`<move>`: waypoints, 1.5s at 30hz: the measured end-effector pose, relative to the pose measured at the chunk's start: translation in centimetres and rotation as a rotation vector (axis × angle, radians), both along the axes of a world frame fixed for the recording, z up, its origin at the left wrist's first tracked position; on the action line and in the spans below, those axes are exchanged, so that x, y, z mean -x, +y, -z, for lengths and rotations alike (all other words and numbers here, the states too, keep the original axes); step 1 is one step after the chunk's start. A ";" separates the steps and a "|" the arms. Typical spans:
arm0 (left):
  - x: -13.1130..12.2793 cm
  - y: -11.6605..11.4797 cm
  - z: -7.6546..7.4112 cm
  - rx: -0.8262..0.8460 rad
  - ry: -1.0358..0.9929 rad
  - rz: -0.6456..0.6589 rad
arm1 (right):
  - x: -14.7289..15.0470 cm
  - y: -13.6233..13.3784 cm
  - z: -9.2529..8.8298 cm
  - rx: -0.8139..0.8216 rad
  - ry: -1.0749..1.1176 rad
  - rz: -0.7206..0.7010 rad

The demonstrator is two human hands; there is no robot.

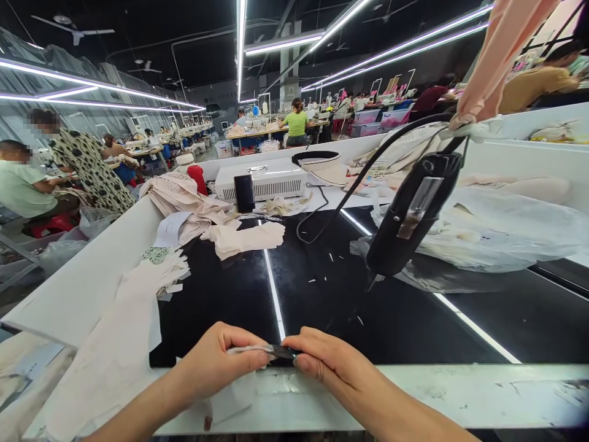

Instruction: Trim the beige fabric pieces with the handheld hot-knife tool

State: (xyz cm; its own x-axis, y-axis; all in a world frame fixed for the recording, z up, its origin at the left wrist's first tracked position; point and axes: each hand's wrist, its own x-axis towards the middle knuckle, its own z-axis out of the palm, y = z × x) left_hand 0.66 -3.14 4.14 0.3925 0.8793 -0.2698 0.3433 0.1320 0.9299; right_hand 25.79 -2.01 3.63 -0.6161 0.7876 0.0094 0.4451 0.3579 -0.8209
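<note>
My left hand (221,353) is closed in a pinch on a small thin object (281,352), pale along its shaft and dark toward its right end. My right hand (329,361) pinches that dark end, so the fingertips of both hands nearly meet. Its exact kind cannot be made out. Both hands are above the front edge of a glossy black board (317,307). Up to the right, a black corded hand tool (407,215) with a pointed tip hangs tip-down from a knotted pink cloth strip (499,61).
Stacked pale fabric pieces (124,325) lie at left, with a smaller pile (243,238) on the board. Behind stand a white vented box (262,183), a phone (244,193) and a sun visor (322,167). A plastic bag (497,230) lies right. Several people work beyond.
</note>
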 end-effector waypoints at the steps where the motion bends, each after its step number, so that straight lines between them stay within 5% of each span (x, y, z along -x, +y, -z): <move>1: 0.0 0.0 0.0 0.002 0.004 0.001 | 0.0 0.0 0.1 0.008 -0.001 -0.004; 45: -0.6 -0.8 -0.1 -0.012 0.043 0.001 | 0.8 0.3 1.7 -0.034 0.001 -0.071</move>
State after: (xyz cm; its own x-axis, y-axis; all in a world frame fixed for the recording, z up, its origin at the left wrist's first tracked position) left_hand 1.24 -3.90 4.26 0.3815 0.8823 -0.2756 0.3832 0.1204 0.9158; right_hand 24.96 -1.72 1.89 -0.6707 0.7409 0.0360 0.4166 0.4164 -0.8081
